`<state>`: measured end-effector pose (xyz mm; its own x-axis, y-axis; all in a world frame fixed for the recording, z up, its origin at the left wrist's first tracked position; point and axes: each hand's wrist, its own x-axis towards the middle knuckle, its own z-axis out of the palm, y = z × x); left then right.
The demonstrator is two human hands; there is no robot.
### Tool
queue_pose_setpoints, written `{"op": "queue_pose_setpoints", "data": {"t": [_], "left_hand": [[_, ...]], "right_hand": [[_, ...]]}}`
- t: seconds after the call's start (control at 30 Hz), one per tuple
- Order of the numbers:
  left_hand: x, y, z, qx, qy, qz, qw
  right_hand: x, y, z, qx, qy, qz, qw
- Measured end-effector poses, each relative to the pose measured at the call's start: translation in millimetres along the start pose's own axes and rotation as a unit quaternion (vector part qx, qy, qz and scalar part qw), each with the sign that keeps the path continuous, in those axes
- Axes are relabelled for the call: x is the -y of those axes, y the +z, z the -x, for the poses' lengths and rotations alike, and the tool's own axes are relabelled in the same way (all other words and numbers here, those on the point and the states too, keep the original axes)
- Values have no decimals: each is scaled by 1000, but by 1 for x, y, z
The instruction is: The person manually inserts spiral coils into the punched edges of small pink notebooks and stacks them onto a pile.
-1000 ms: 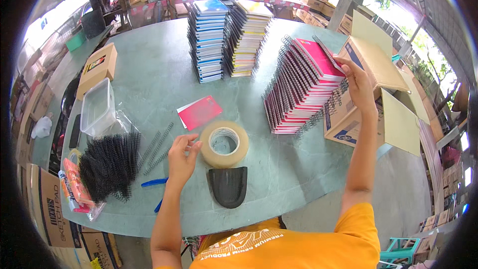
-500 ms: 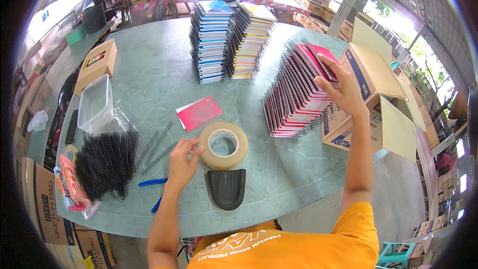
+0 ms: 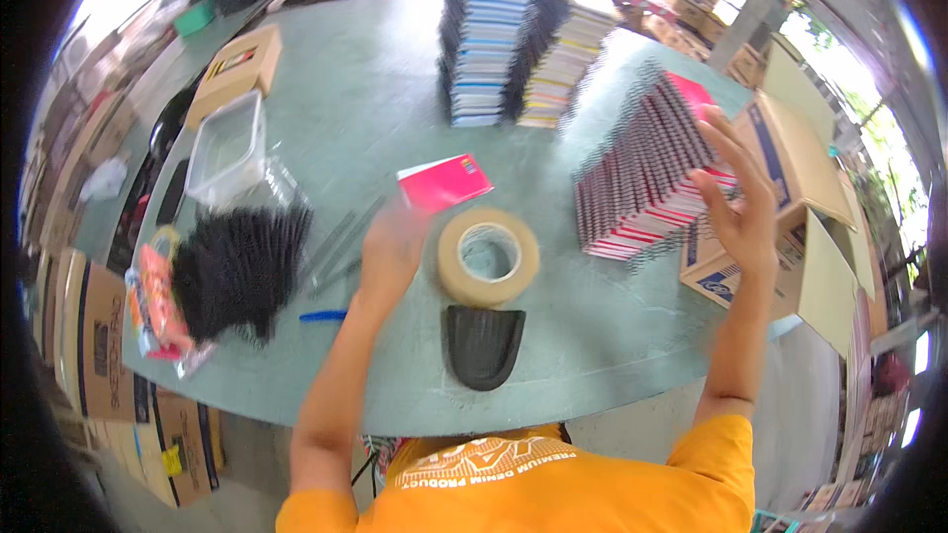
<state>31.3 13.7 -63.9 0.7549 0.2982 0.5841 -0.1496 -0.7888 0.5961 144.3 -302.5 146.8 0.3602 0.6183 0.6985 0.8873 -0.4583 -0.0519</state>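
My right hand is at the right side of a leaning stack of spiral-bound notebooks with red covers. Its fingers are spread; whether they touch the stack I cannot tell. My left hand is smeared by motion, so its fingers are unclear. It hovers by a red notebook cover with white sheet edges, left of a wide roll of clear tape. Just below the tape lies a black rounded pad. A few loose black spiral coils lie left of that hand, beside a blue-handled tool.
A heap of black coils lies on the left, near a clear plastic container and a brown carton. Blue and yellow notebook stacks stand at the back. An open cardboard box is beyond my right hand.
The view has shifted, moving the table's things rightward and up in the picture. My left hand has moved from beside the tape toward the red cover. My right hand has slid off the red stack's top.
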Motion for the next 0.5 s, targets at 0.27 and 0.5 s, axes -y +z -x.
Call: {"op": "queue_pose_setpoints", "data": {"t": [0.27, 0.5], "left_hand": [[43, 29, -53, 277, 52, -247, 927], [57, 45, -62, 288, 98, -279, 911]], "right_hand": [[45, -9, 15, 18, -77, -15, 997], [42, -2, 34, 57, -62, -54, 995]]}}
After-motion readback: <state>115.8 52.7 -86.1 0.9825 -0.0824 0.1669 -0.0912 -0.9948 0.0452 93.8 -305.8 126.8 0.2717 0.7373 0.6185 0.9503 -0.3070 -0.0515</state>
